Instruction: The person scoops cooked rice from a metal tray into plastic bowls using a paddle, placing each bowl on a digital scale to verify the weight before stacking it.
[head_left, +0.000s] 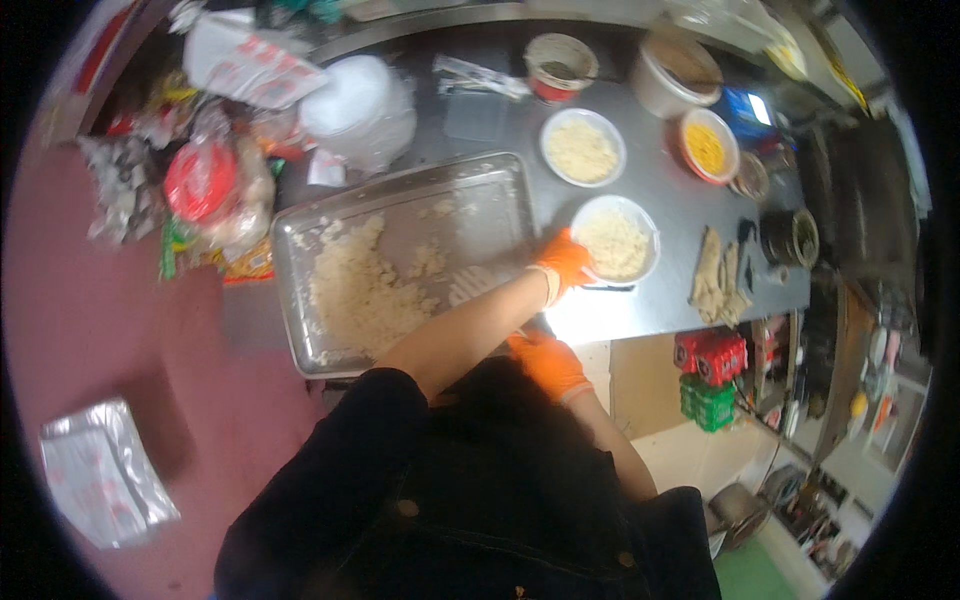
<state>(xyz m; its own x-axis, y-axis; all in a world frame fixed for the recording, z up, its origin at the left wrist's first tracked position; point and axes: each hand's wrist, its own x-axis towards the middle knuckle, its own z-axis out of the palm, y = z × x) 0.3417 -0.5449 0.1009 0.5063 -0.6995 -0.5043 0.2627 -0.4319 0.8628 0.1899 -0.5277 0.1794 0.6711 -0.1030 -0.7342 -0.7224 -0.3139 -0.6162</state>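
Both of my hands wear orange gloves. My left hand (565, 262) grips the lower left rim of a white bowl (654, 244) filled with pale, crumbly food. Nearer my body, my right hand (550, 366) is blurred beside the tray's lower right corner; whether it holds something is unclear. To the left, a large metal tray (491, 176) holds a heap of pale crumbly food (360, 296), partly behind my left forearm. A second white bowl (546, 154) with similar food stands just beyond the first.
A bowl of yellow food (706, 148), a white tub (651, 82) and a red-and-white tub (559, 67) stand farther back. Cloth gloves (716, 281) lie right, near a dark jar (789, 238). Bagged goods (217, 180) crowd the left. The metal counter (652, 300) ends close to my body.
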